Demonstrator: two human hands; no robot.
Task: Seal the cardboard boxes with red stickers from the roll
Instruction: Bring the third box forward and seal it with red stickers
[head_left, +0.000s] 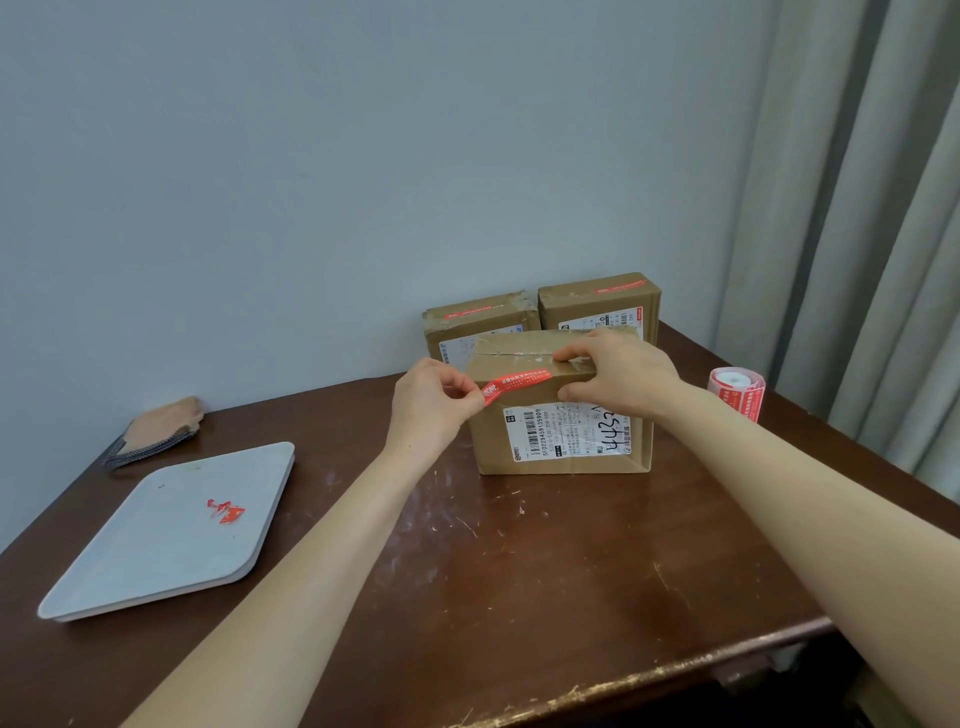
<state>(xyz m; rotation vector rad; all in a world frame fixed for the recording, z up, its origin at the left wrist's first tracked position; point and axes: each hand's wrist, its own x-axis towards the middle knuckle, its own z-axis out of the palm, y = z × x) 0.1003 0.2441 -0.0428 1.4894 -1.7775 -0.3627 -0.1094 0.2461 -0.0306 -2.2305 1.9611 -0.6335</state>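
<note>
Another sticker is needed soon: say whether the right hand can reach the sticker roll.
Probably yes. The sticker roll stands just right of the right hand, with bare table between them; the hand must first let go of the front box.

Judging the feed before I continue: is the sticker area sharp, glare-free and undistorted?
Head view: even soft light, no glare on the sticker or the front box; its barcode number reads, finer print blurs. Head view: wide-angle bending bows the curtain and table edges.

Home room (curtain (857, 208), worn table (519, 571))
</note>
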